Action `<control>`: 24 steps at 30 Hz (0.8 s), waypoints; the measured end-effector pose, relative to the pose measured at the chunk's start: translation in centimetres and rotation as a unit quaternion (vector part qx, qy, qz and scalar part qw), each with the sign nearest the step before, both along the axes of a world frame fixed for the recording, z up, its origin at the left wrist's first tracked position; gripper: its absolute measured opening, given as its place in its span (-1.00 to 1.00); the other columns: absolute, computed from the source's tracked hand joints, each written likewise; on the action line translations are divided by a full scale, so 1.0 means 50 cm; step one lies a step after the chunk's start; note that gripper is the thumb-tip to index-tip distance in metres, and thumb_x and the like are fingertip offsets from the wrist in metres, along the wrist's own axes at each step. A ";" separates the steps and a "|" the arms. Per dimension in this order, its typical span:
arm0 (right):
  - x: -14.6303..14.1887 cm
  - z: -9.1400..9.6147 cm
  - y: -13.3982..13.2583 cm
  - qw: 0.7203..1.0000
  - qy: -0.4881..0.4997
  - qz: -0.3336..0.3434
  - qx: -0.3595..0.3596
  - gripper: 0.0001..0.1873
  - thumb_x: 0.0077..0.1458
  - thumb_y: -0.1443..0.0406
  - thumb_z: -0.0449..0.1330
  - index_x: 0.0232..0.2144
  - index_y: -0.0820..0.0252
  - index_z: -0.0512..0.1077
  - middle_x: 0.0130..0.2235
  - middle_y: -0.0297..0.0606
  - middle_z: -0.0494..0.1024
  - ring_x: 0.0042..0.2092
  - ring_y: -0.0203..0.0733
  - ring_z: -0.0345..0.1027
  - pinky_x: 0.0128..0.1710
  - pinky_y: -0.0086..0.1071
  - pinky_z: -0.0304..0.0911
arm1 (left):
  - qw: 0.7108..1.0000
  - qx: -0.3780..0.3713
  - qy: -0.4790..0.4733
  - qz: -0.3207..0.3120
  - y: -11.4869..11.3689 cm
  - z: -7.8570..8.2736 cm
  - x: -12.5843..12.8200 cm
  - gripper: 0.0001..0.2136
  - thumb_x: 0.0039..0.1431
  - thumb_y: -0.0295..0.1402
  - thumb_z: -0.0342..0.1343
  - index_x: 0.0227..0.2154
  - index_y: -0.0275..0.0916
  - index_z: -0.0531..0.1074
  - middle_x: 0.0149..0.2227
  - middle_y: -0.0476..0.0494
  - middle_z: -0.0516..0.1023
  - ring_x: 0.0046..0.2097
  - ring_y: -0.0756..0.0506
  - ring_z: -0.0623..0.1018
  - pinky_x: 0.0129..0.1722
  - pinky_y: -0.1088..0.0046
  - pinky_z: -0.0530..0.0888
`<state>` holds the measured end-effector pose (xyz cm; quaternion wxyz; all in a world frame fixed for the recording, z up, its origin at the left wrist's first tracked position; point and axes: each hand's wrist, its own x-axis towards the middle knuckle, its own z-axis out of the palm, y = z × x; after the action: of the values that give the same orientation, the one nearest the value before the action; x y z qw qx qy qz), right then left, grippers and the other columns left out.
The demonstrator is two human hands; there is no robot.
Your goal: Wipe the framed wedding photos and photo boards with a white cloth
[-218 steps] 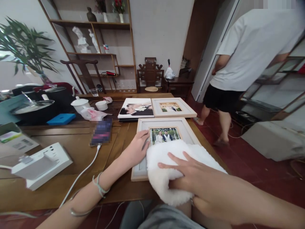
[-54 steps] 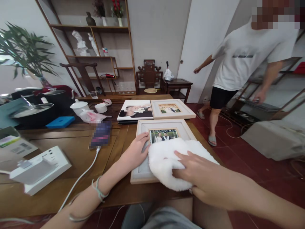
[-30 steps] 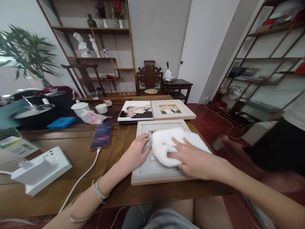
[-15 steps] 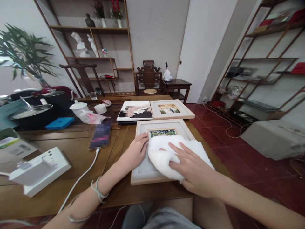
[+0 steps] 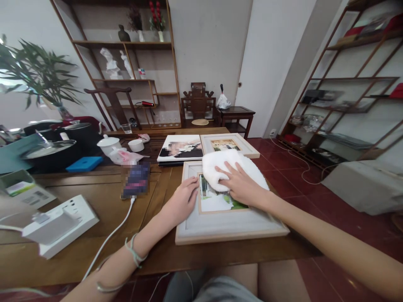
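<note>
A large pale picture frame (image 5: 226,224) lies flat on the wooden table (image 5: 94,201) in front of me, with a photo under its glass. My left hand (image 5: 184,200) rests flat on the frame's left border, fingers spread. My right hand (image 5: 241,184) presses a fluffy white cloth (image 5: 225,165) onto the far part of the glass. The cloth covers the upper half of the photo.
Beyond the frame lie a smaller framed photo (image 5: 229,144) and a photo print (image 5: 181,149). A phone (image 5: 136,179) with a white cable, a white power strip (image 5: 61,224), a blue box (image 5: 84,163), pots and cups sit on the left. Shelves stand behind and to the right.
My right hand has pushed the cloth away from me, from the near half of the frame to its far end, uncovering the lower photo. The person seen walking at the right is gone from view.
</note>
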<state>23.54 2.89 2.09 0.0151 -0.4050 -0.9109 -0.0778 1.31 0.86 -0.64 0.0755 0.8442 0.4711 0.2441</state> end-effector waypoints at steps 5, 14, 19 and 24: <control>-0.020 0.046 -0.119 0.994 0.010 0.018 -0.111 -0.47 -0.10 0.48 0.01 -0.01 0.19 0.32 0.21 -0.03 0.13 0.20 0.27 -0.10 0.04 0.16 -0.02 | 1.000 0.011 -0.002 -0.006 0.002 -0.004 0.000 -0.68 0.18 -0.45 -0.16 -0.09 -0.40 0.40 0.06 -0.36 0.38 0.13 -0.19 0.33 0.13 0.18 0.28; -0.026 0.062 -0.223 0.978 0.044 0.073 -0.188 -0.36 -0.13 0.45 0.03 0.08 0.11 0.23 0.26 -0.16 0.01 0.26 0.20 -0.28 0.13 0.19 -0.18 | 1.000 -0.004 -0.017 -0.017 0.002 -0.004 -0.002 -0.66 0.14 -0.51 -0.16 -0.07 -0.38 0.39 0.09 -0.33 0.35 0.15 -0.19 0.31 0.12 0.16 0.29; -0.021 0.027 -0.155 0.991 0.016 0.037 -0.129 -0.39 -0.14 0.50 0.03 0.03 0.15 0.30 0.28 -0.14 -0.06 0.26 0.23 -0.36 0.13 0.21 -0.23 | 0.999 0.005 -0.021 -0.027 0.001 -0.001 -0.001 -0.68 0.17 -0.47 -0.16 -0.10 -0.35 0.41 0.07 -0.32 0.38 0.13 -0.19 0.33 0.12 0.16 0.29; -0.013 0.005 -0.040 1.000 -0.001 -0.013 0.002 -0.36 -0.14 0.59 -0.03 0.04 0.22 0.29 0.28 -0.11 -0.09 0.26 0.22 -0.33 0.11 0.19 -0.19 | 1.000 0.013 0.001 -0.012 0.002 -0.002 -0.002 -0.68 0.20 -0.43 -0.16 -0.08 -0.38 0.39 0.06 -0.35 0.38 0.13 -0.20 0.34 0.12 0.16 0.30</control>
<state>22.90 0.88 2.32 0.0137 -0.4165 -0.9055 -0.0801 1.24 0.94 -0.72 0.0664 0.8509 0.4580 0.2485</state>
